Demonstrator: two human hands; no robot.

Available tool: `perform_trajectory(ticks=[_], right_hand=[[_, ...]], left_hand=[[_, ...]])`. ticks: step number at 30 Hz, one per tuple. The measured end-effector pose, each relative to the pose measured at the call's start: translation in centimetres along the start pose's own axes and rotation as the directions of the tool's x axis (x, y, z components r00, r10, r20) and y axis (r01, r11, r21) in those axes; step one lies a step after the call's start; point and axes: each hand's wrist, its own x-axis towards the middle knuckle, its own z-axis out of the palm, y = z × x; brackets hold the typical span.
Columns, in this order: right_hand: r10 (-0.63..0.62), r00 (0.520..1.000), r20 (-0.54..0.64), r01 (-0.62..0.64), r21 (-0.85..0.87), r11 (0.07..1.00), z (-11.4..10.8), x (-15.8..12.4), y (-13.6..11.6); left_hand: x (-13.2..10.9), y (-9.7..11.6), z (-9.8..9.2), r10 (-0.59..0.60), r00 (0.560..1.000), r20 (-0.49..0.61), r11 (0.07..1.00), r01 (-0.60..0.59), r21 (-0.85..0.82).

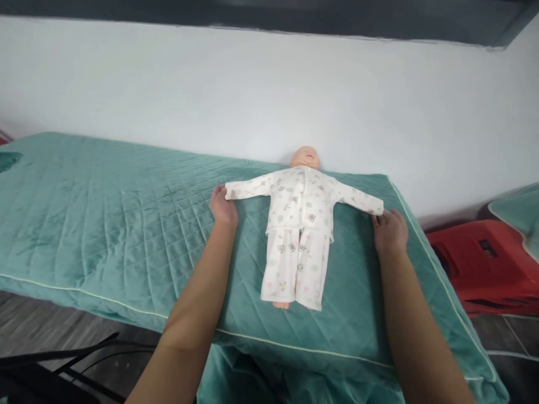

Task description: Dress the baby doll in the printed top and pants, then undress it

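Note:
A baby doll [306,157] lies on its back, its head toward the wall. It wears a white long-sleeved pajama top [301,199] with small animal prints and matching pajama pants [280,269]; toes show below one pant leg. Both sleeves are stretched out sideways. My left hand [224,206] is closed on the cuff of the sleeve at the left. At the right, my right hand [391,231] has its fingers at the lower edge of the other cuff, pinching it. The doll's hands are hidden.
A green quilted cover [138,224] spreads under the doll, against a white wall [177,90]. A red plastic stool [488,264] stands beyond the right edge. Black thin bars [80,356] are at the lower left, over a dark wood-look floor.

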Motion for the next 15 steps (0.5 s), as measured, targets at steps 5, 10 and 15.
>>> perform_trajectory(ticks=[5, 10, 15], right_hand=[[-0.138, 0.99, -0.038, 0.125, -0.238, 0.963, 0.2, -8.0, -0.3], [-0.246, 0.8, 0.547, 0.54, -0.48, 0.691, 0.6, -19.3, -2.1], [-0.179, 0.58, 0.795, 0.737, -0.418, 0.531, 1.0, -25.6, -3.5]], left_hand=[[-3.4, 0.3, -2.4, 0.224, 0.973, 0.053, 0.944, -0.23, 0.236], [-11.7, 2.3, -7.0, 0.179, 0.906, 0.384, 0.777, -0.37, 0.51], [-19.6, 3.9, -11.8, 0.078, 0.732, 0.677, 0.599, -0.577, 0.555]])
